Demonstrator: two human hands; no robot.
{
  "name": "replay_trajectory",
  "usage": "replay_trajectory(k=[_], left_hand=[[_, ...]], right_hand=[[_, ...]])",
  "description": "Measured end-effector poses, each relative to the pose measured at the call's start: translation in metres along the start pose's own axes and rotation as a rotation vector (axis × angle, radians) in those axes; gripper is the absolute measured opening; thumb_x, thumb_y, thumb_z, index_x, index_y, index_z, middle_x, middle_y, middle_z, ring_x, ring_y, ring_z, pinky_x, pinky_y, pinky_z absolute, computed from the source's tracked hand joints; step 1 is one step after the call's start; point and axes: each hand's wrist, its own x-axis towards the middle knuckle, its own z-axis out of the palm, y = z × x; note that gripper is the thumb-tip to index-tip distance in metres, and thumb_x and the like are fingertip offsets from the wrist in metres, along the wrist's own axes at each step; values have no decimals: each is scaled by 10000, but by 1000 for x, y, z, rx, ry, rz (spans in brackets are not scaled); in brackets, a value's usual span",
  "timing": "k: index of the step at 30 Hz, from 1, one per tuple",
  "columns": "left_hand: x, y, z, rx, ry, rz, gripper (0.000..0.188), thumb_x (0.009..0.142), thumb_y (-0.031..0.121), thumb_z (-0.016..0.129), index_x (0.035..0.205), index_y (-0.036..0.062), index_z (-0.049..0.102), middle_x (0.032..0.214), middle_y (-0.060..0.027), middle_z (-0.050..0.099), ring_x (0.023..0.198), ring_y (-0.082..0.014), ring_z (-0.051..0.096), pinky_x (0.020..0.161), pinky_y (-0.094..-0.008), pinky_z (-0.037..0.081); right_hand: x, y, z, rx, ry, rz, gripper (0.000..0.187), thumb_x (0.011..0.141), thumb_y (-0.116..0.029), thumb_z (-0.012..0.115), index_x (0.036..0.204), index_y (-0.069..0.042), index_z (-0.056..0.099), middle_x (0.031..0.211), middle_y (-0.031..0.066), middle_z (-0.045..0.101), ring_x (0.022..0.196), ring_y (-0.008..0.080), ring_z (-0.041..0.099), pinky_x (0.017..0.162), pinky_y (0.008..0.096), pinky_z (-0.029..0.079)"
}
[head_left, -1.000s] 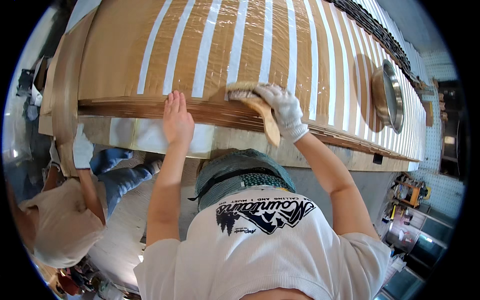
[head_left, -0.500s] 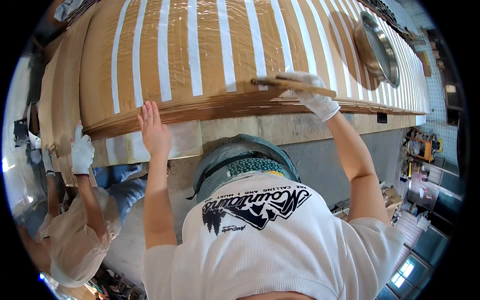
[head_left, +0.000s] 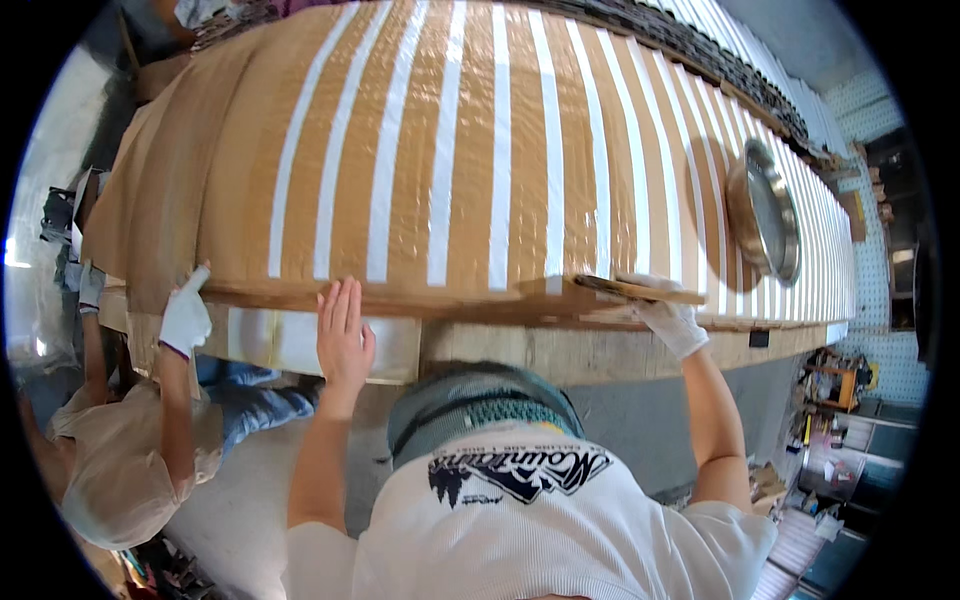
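Note:
A wide layer of brown cardboard sheets (head_left: 270, 215) with parallel white strips (head_left: 500, 200) covers the worktable, glossy in places. My left hand (head_left: 345, 340) is bare, its fingers stretched out together against the near edge of the sheets. My right hand (head_left: 672, 322), in a white glove, is closed on a wooden brush (head_left: 608, 286) lying along that edge over the strip ends. The brush's underside is hidden. A round metal basin (head_left: 742, 215) rests on the sheets beyond my right hand.
At the left a co-worker in a beige top (head_left: 130, 440) holds the sheets' near corner with a gloved hand (head_left: 186, 318). The pale table edge (head_left: 560, 350) runs before me. Shelves with loose items (head_left: 835, 385) stand at the right.
The view has shifted, so sheets and basin sit lower in the picture. My right hand has brought the brush to the near edge, further right. My left hand stays at the edge.

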Motion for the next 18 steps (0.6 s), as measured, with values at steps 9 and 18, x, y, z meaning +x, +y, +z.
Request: replay_trajectory(k=[9,18], left_hand=[[17,-32,25,72,54,29,677,740,280,805,1361,116,593,1353,-73,587,1291,-320,489,1178,-506,342],[16,-33,46,113,158,61,479,801,358,795,1215,137,702,1307,-34,620,1280,-307,515,1072,-544,460]], right_hand=[[219,-68,-71,857,385,256,528,825,-355,773,1160,35,656,1034,93,685,979,182,647,862,352,518],[559,-259,-26,446,419,53,527,821,-439,629,1112,-1,675,1086,218,712,1033,325,696,893,402,539]])
